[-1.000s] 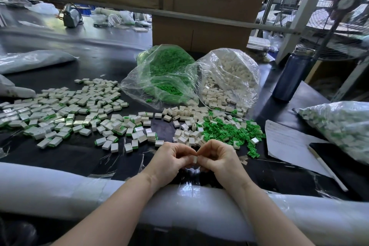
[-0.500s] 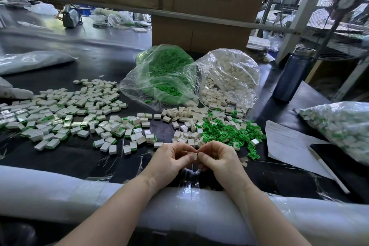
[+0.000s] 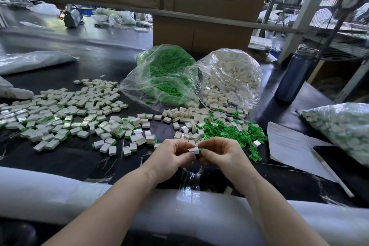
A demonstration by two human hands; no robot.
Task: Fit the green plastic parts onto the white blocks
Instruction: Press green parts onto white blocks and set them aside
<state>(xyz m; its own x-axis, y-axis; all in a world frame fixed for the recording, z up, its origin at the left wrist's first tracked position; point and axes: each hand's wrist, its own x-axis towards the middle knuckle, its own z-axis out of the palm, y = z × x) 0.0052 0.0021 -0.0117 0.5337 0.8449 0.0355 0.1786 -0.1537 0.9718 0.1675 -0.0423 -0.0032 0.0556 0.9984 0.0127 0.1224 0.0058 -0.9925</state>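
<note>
My left hand (image 3: 171, 157) pinches a small white block (image 3: 194, 150) just above the near edge of the black table. My right hand (image 3: 220, 155) meets it from the right and pinches a green plastic part (image 3: 200, 149) against the block's right end. Behind my hands lie loose white blocks (image 3: 185, 118) and a heap of loose green parts (image 3: 229, 132). A wide spread of white blocks with green showing at their edges (image 3: 60, 114) covers the table's left side.
Two open clear bags stand at the back, one of green parts (image 3: 167, 78), one of white blocks (image 3: 231, 78). A blue bottle (image 3: 293, 76), a paper sheet (image 3: 289, 146) with a pen (image 3: 331, 173), and a filled bag (image 3: 343, 128) lie right. White foam (image 3: 60, 191) pads the near edge.
My hands have opened slightly apart, and the white block with the green part at its end now shows between my fingertips. The piles have not moved.
</note>
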